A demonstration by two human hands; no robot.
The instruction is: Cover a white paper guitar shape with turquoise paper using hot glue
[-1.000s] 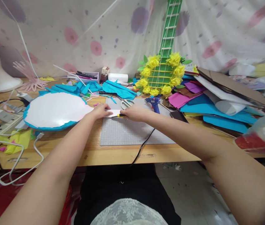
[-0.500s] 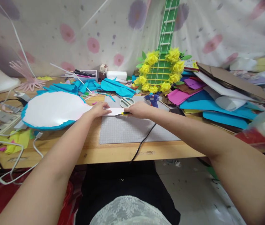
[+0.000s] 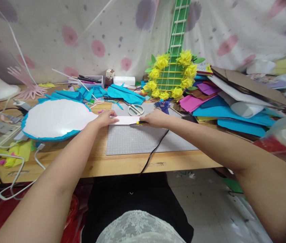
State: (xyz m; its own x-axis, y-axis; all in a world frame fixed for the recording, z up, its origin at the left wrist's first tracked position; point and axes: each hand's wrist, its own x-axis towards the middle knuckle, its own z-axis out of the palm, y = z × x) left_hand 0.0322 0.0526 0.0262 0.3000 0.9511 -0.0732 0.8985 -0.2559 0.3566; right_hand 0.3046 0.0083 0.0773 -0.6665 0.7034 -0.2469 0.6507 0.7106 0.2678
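A white rounded panel (image 3: pixel 56 116) edged in blue paper lies at the left, and its narrow white neck (image 3: pixel 127 120) runs right over the grey cutting mat (image 3: pixel 130 141). My left hand (image 3: pixel 106 118) is closed on the neck near the panel, thumb and fingers pressing it. In my right hand (image 3: pixel 155 118) is a yellow and black utility knife (image 3: pixel 140 122), its blade pointing left along the neck's near edge. White-handled scissors (image 3: pixel 136 109) rest just behind the neck, and a blue glue gun (image 3: pixel 162 106) lies behind my right hand.
A green guitar shape (image 3: pixel 172 74) with yellow paper flowers leans on the curtain. Coloured paper sheets (image 3: pixel 226 109) and cardboard pile up at the right. Blue paper scraps (image 3: pixel 125 94) lie behind the mat. White cables (image 3: pixel 13 158) tangle at the left; a black cord (image 3: pixel 154 153) crosses the mat.
My right hand has slid a little to the right along the neck with the knife, and more of the white neck shows between my hands. The left hand stays in place.
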